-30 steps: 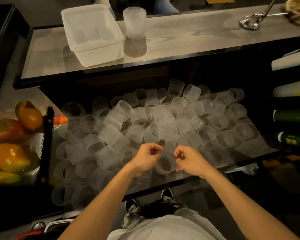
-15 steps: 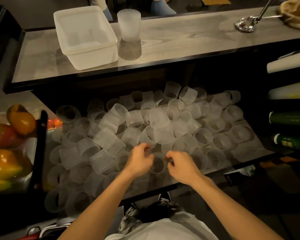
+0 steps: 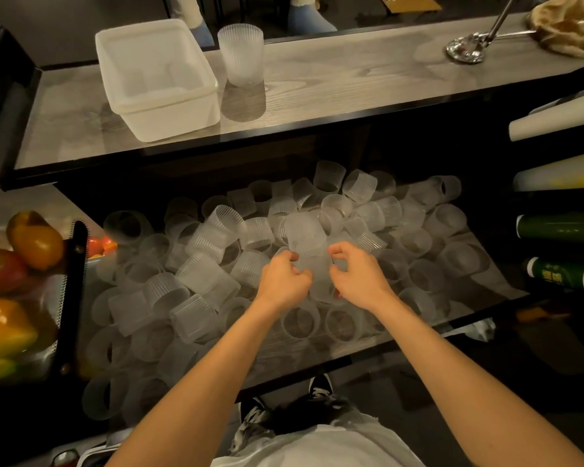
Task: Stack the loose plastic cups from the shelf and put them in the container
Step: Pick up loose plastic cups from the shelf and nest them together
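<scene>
Frosted ribbed plastic cup (image 3: 307, 237) sits pinched between left hand (image 3: 284, 281) and right hand (image 3: 358, 274) over the shelf (image 3: 496, 284), lengthwise away from the person; white rectangular plastic container (image 3: 172, 116) lies beyond, nearer the left hand.

1. The loose cups (image 3: 304, 234) are frosted, see-through plastic, their walls finely ribbed
2. The container (image 3: 169, 121) is milky plastic, smooth and matt
3. The counter top (image 3: 351, 79) shows grey wood grain under a glossy sheen
4. The stand base (image 3: 464, 50) is polished metal, bright and mirror-like
</scene>
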